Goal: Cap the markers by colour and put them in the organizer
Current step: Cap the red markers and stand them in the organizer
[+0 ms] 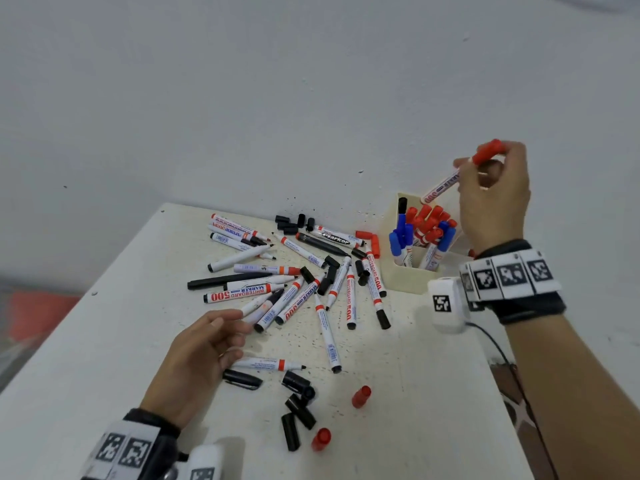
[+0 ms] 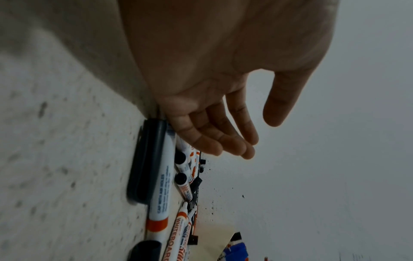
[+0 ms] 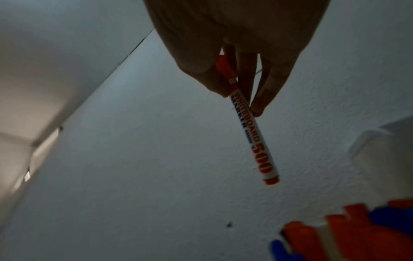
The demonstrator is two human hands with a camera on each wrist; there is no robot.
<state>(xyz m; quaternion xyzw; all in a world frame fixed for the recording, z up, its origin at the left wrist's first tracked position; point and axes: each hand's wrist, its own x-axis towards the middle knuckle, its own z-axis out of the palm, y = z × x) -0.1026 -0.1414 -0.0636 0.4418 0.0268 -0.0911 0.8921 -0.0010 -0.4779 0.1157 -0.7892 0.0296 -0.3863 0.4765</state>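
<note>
My right hand (image 1: 491,188) pinches a red-capped whiteboard marker (image 1: 446,183) by its cap end, barrel slanting down, just above the cream organizer (image 1: 398,271) at the table's back right. In the right wrist view the marker (image 3: 252,130) hangs from my fingertips (image 3: 261,104). The organizer holds several capped red and blue markers (image 1: 424,226). My left hand (image 1: 207,344) hovers open, fingers straight, over the near edge of the pile of uncapped markers (image 1: 294,275). In the left wrist view, the left hand's fingers (image 2: 223,139) hold nothing, a white marker (image 2: 161,185) below them.
Loose black caps (image 1: 298,407) and two red caps (image 1: 360,396) lie at the table's front. More black caps (image 1: 291,221) and red caps (image 1: 369,239) sit by the wall. The white table (image 1: 86,358) ends at left and right; a wall stands behind it.
</note>
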